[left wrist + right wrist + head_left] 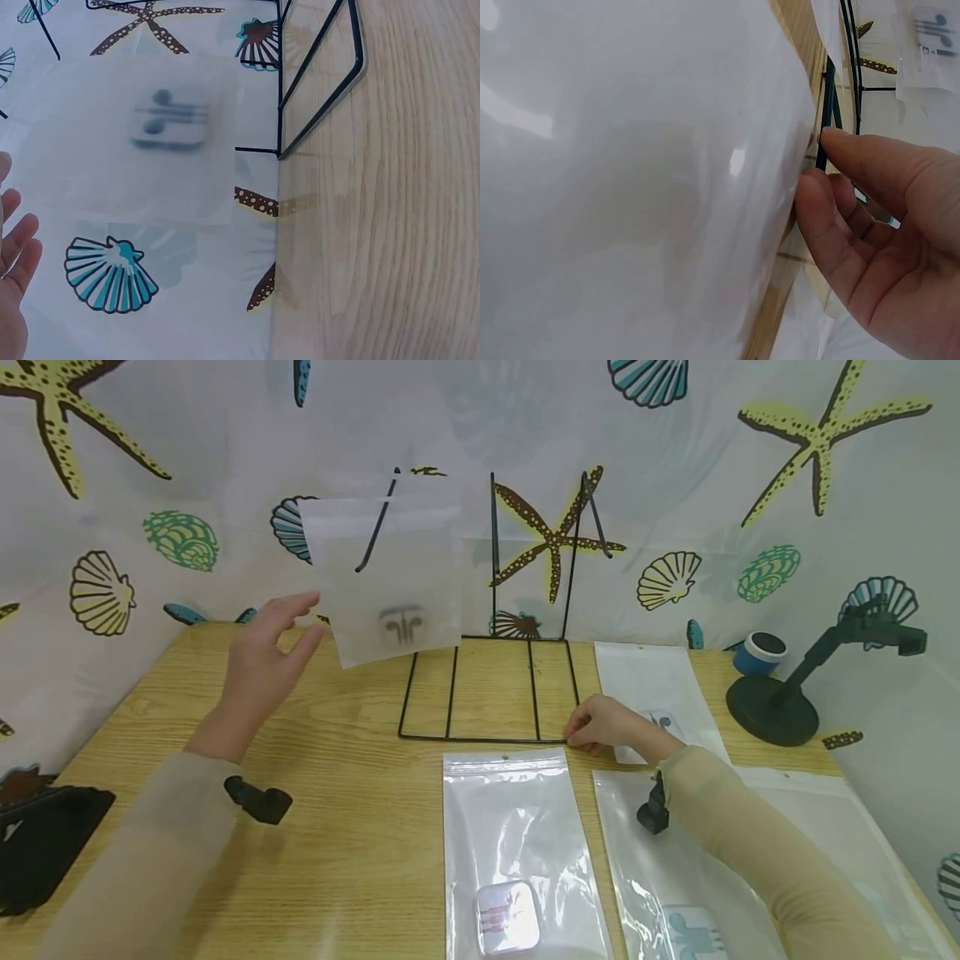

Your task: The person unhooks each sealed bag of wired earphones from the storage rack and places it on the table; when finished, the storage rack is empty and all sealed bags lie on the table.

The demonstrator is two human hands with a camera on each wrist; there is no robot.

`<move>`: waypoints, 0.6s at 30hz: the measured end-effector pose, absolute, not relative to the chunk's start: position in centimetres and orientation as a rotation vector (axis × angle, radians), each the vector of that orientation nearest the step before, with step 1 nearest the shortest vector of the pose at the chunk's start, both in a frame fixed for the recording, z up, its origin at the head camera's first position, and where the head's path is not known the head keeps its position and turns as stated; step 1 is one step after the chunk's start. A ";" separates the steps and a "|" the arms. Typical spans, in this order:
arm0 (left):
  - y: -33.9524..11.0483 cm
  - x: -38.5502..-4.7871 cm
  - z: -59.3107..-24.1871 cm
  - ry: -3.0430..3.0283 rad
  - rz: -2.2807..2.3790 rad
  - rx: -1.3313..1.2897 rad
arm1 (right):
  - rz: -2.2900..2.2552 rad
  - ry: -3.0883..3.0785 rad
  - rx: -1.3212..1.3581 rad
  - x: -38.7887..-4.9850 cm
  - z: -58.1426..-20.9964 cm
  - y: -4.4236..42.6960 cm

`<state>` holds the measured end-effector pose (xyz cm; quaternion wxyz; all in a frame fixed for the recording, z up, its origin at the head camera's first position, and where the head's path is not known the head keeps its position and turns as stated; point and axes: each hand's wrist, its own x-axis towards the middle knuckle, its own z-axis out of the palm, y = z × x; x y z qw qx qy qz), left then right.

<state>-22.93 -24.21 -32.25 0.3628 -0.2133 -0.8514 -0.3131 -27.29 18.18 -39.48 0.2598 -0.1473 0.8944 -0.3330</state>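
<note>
A black wire rack (492, 740) stands on the table, its base flat and its uprights at the back. From one slanted prong at its left hangs a translucent white zip bag (420, 560) with a blurred dark print showing through. My left hand (262, 652) is raised just left of this bag, fingers spread and holding nothing; the left wrist view catches only the fingers (22, 251) at its edge. At the rack's front right corner, my right hand (603, 722) pinches the wire between thumb and fingers; the right wrist view shows the bar (827, 112) at the fingertips.
A glossy zip bag (510, 810) lies in front of the rack. Larger bags (795, 793) lie under the right forearm, and a smaller one (645, 668) is behind it. A black stand (772, 710) and blue-white jar (759, 654) are at right; a black object (52, 843) is at left.
</note>
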 end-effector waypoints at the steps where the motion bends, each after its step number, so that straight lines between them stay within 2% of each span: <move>1: -24.3 -23.1 -32.3 -2.179 -0.823 -0.524 | -0.905 2.416 -0.407 -27.3 -39.5 18.2; 18: -23.4 -26.6 -32.8 -2.338 -1.492 -0.183 | -0.895 2.439 -0.394 -27.5 -39.7 18.2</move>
